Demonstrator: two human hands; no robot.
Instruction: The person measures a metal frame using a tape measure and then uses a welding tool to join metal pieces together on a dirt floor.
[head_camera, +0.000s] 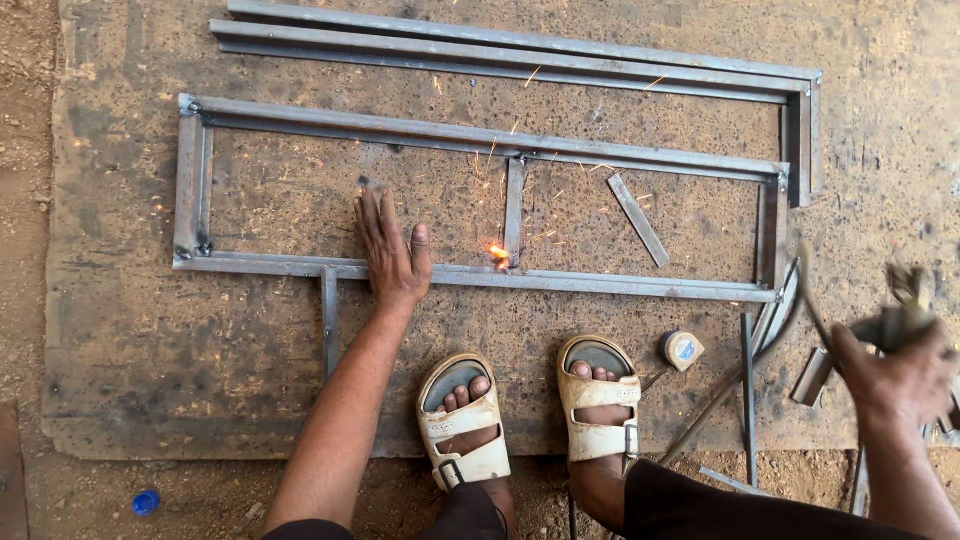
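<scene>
The left hand (390, 250) lay flat at the centre of the frame, fingers spread and released, palm pressing on the lower rail of a rectangular steel frame (190, 180) that rested on a rusty steel plate (130, 340). Just right of it, orange sparks (497, 254) glowed where the frame's short upright bar (513, 205) met the lower rail. At the right edge, the right hand (895, 375) was clenched around a blurred welding holder (905, 300). A loose flat strip (637, 218) lay inside the frame, a small tape measure (682, 350) sat beside 2 sandalled feet (530, 410)
</scene>
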